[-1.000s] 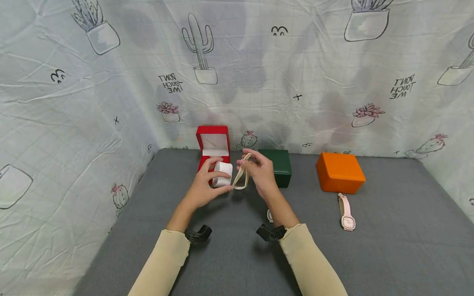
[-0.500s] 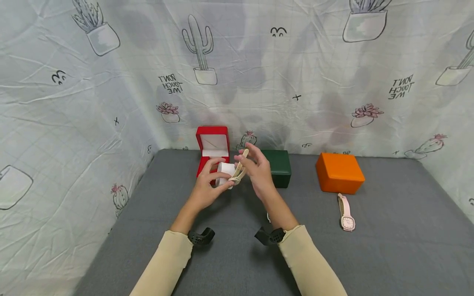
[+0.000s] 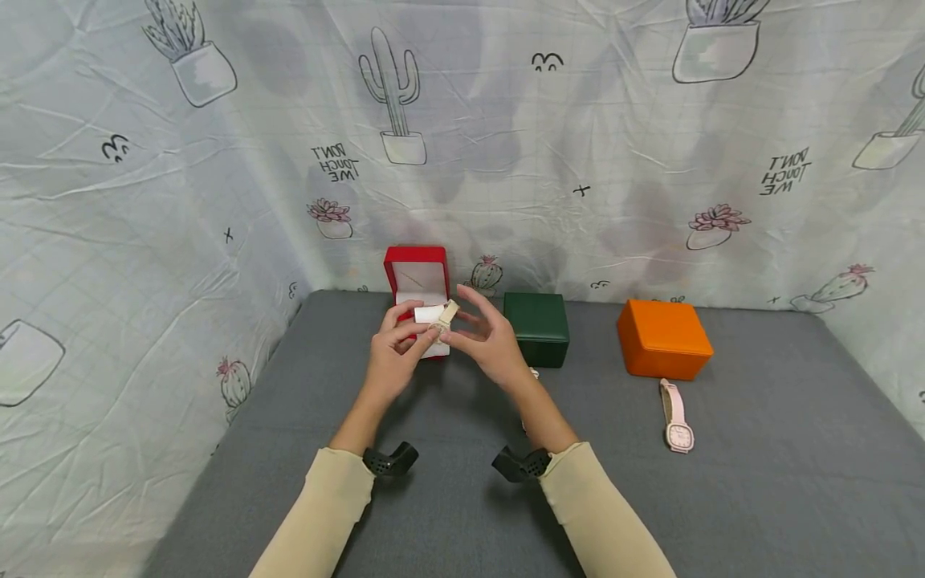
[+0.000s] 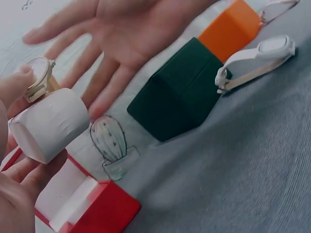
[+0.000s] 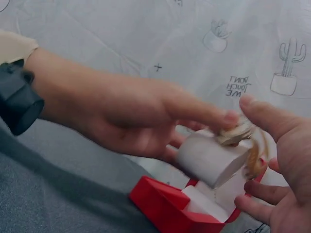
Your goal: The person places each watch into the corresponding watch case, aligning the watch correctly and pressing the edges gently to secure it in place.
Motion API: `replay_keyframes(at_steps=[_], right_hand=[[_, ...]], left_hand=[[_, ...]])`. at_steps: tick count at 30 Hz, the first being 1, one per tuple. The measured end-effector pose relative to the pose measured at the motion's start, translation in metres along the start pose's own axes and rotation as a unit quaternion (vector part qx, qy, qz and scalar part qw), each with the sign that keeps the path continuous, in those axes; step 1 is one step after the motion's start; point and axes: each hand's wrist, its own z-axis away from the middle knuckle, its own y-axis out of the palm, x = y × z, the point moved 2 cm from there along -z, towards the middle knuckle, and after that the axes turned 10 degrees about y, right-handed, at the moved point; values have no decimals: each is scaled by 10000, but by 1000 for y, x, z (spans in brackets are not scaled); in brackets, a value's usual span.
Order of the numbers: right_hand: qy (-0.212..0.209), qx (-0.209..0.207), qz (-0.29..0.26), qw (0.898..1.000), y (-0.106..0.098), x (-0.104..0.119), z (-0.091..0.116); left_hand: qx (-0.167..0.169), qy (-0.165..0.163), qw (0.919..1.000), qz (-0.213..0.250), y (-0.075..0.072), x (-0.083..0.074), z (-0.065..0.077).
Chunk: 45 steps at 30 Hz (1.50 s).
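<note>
My left hand point(image 3: 390, 361) holds a white watch cushion point(image 4: 51, 128), its thumb pressing on the face of a cream-strapped watch point(image 4: 43, 80) at the cushion's side. Close on the right is my right hand point(image 3: 495, 345), fingers spread and mostly straight. In the right wrist view, the loose strap point(image 5: 257, 150) hangs near its fingers, between the two hands. Below and behind the cushion stands a red watch box point(image 3: 415, 254), lid up with a white lining; the left hand and cushion hide much of its base in the head view.
Right of the hands stands a closed green box point(image 3: 536, 321), with an orange box point(image 3: 665, 337) further right. A pink watch point(image 3: 678, 425) lies before the orange box. A white watch point(image 4: 252, 56) lies near the green box, mostly hidden by the right forearm in the head view.
The cream watch has moved left from beside the cushion onto it, and the left thumb now presses its face. The right hand has followed leftward, its fingers more spread.
</note>
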Motion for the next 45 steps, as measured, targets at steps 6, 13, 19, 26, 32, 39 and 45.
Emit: replay_keyframes(at_steps=[6, 13, 19, 26, 32, 39, 45], right_hand=[[140, 39, 33, 9999, 2, -3, 1], [-207, -419, 21, 9989, -2, -6, -1], [-154, -977, -573, 9934, -10, -25, -12], [-250, -1092, -996, 9887, -15, -32, -15], [-207, -1239, -1233, 9844, -18, -29, -14], [308, -1313, -446, 9899, -20, -27, -12], [526, -1238, -186, 9907, -17, -31, -14]], left_hand=[[63, -119, 9998, 119, 5, -6, 2], [130, 24, 9997, 209, 6, -10, 2], [179, 218, 9994, -216, 5, -17, 1], [330, 240, 9983, -415, 2, -19, 0], [67, 285, 9988, -397, -10, -23, -4], [184, 456, 9987, -133, -13, -31, -8], [124, 544, 9984, 100, -6, -33, -7]])
